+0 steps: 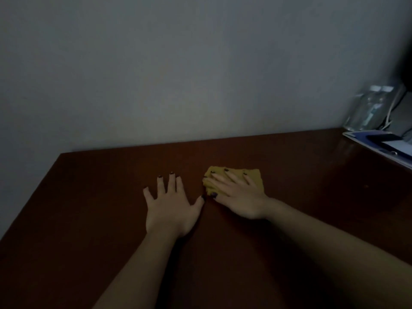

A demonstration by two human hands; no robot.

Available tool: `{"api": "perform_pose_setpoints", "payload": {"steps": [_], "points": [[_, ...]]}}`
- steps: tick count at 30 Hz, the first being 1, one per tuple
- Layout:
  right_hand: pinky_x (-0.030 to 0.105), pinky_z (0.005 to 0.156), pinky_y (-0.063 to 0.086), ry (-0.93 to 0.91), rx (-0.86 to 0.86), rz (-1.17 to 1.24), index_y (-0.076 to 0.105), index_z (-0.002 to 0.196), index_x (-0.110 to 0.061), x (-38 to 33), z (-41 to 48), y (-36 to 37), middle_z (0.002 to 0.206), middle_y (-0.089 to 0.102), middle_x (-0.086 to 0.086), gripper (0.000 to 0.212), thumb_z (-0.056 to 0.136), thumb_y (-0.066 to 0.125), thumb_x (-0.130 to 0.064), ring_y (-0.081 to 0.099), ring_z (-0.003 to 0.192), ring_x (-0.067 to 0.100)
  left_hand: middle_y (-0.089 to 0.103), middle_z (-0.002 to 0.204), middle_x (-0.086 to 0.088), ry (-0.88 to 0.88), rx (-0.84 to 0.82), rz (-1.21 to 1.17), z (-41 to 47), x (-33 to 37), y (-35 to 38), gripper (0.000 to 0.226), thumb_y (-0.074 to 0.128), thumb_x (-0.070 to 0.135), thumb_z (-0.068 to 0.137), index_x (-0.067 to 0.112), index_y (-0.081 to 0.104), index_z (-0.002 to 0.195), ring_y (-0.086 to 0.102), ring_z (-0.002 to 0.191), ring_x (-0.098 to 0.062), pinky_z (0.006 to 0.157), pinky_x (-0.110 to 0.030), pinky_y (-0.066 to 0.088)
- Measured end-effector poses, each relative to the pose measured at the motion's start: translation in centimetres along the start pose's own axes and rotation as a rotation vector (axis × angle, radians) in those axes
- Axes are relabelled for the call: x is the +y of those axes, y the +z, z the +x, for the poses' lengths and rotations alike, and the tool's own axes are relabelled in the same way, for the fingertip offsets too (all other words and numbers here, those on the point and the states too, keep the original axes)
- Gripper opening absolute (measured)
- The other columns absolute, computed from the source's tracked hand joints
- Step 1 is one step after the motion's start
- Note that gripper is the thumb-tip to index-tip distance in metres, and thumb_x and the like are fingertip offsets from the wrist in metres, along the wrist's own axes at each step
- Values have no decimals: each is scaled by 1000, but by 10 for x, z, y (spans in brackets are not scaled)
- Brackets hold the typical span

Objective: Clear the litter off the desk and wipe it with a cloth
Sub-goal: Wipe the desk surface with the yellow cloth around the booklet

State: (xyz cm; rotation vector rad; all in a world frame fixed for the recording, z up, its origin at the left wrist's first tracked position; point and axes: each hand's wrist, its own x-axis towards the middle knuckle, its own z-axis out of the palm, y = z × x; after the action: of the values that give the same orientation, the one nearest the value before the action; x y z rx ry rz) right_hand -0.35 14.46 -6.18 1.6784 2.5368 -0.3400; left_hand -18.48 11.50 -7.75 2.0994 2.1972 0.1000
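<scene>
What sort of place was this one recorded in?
Probably a dimly lit room in a home or office. A dark brown desk stands against a plain grey wall, with clear capped bottles and a bluish folder at its far right edge.

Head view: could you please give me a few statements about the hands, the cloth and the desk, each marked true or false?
1. The right hand lies flat on the yellow cloth. True.
2. The left hand holds a bottle. False: it rests open on the bare desk.
3. Clear bottles stand at the desk's far right, by the wall. True.
4. The cloth lies at the desk's left edge. False: it lies near the middle, to the right of the left hand.
</scene>
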Motion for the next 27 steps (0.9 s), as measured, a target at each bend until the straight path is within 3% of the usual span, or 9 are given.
{"api": "perform_pose_setpoints", "payload": {"steps": [7, 14, 20, 27], "points": [[52, 113, -2, 130, 101, 3, 1, 146, -45, 19, 86, -15, 157, -4, -17, 58, 93, 20, -60, -6, 145, 15, -11, 159, 2, 5, 22, 3, 1, -2, -1, 85, 10, 72, 85, 20, -4, 151, -14, 145, -23, 113, -53, -5], [53, 113, -2, 182, 131, 22, 4, 148, -41, 51, 126, -32, 158, -3, -16, 62, 92, 18, -64, -4, 145, 17, -10, 159, 4, 8, 33, 2, -3, -2, -3, 83, 9, 72, 85, 22, -5, 150, -14, 145, -21, 115, -52, -4], [59, 112, -8, 245, 44, 53, -2, 147, -43, 73, 133, -41, 157, -9, -14, 65, 89, 17, -68, -14, 144, 29, -7, 159, 5, 5, 39, 15, -2, -3, -4, 84, 9, 73, 84, 23, -2, 151, -11, 145, -19, 115, -51, -3], [57, 112, -9, 316, 5, 59, -5, 146, -45, 86, 82, -39, 156, -12, -16, 61, 92, 16, -64, -13, 144, 23, -4, 160, 4, 10, 47, -19, -5, -2, -5, 83, 12, 72, 85, 22, 2, 151, -9, 146, -20, 115, -51, -2]]}}
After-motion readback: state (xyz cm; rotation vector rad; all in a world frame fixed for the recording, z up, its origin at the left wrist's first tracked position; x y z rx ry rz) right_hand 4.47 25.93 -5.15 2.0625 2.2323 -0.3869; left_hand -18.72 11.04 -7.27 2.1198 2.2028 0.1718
